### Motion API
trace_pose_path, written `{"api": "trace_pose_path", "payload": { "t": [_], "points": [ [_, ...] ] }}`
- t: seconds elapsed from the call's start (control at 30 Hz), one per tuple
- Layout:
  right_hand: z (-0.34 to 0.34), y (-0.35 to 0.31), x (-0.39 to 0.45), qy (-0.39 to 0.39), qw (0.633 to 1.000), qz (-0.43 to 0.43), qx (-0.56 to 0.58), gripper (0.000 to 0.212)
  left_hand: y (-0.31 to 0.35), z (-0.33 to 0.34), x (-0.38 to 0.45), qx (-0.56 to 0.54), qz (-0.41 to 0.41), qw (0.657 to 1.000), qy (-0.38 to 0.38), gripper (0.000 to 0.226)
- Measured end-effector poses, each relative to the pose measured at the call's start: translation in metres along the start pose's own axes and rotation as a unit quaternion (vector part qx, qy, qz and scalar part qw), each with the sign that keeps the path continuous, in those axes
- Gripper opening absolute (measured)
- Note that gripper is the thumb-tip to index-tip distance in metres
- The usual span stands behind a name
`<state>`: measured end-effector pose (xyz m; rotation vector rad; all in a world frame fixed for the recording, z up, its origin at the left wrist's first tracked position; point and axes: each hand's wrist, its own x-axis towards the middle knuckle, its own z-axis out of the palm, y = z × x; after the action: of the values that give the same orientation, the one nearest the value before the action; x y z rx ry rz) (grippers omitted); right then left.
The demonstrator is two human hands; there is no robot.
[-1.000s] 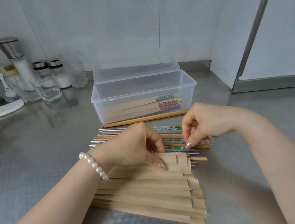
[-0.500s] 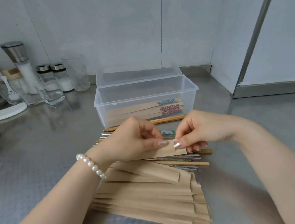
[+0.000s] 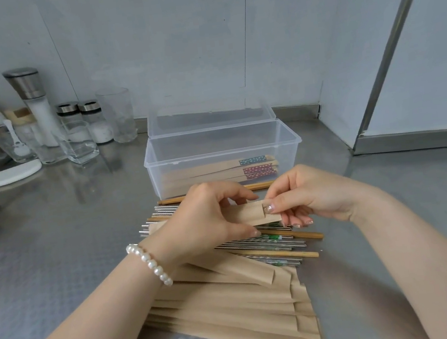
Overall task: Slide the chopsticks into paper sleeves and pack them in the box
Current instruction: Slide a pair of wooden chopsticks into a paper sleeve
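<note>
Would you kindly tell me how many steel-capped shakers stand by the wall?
3: a tall grinder at the left, and two short shakers side by side to its right; others may be hidden behind the glasses.

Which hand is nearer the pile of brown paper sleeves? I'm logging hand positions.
Left. The left hand hovers directly above the pile of brown paper sleeves; the right hand sits farther back and rightward.

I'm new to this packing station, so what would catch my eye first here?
Both hands, left and right, pinch one paper sleeve mid-counter. Below lies a fanned stack of empty sleeves; behind, the clear box holds sleeved chopsticks.
</note>
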<state>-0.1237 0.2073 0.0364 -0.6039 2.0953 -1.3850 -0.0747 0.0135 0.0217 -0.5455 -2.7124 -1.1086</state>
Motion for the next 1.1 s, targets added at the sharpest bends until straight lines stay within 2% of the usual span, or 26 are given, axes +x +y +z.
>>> {"api": "trace_pose_path", "payload": {
  "t": [0.23,0.4,0.5,0.63,0.73,0.93,1.1],
  "points": [
    [0.007,0.001,0.005,0.062,0.998,-0.007,0.001,0.022,-0.003,0.003,0.002,-0.006,0.012,0.999,0.038,0.037],
    [0.002,-0.003,0.000,0.099,0.994,-0.013,-0.049,0.016,-0.007,-0.003,0.004,-0.036,-0.004,0.998,0.043,0.031],
    [-0.018,-0.005,-0.011,0.146,0.980,-0.016,-0.133,0.012,-0.012,-0.009,0.007,-0.052,-0.035,0.995,0.072,0.032],
    [-0.019,0.000,-0.015,0.066,0.955,0.054,-0.283,0.026,-0.017,-0.010,0.008,-0.044,-0.058,0.994,0.078,0.030],
    [-0.001,0.001,-0.006,0.047,0.921,0.084,-0.376,0.036,-0.016,-0.008,0.007,-0.034,-0.063,0.996,0.060,0.029],
    [0.003,0.003,-0.002,0.062,0.919,0.068,-0.383,0.036,-0.015,-0.007,0.007,-0.016,-0.063,0.997,0.048,0.028],
    [-0.001,0.007,0.001,0.123,0.909,0.030,-0.396,0.027,-0.016,-0.007,0.007,-0.005,-0.063,0.997,0.051,0.029]
  ]
}}
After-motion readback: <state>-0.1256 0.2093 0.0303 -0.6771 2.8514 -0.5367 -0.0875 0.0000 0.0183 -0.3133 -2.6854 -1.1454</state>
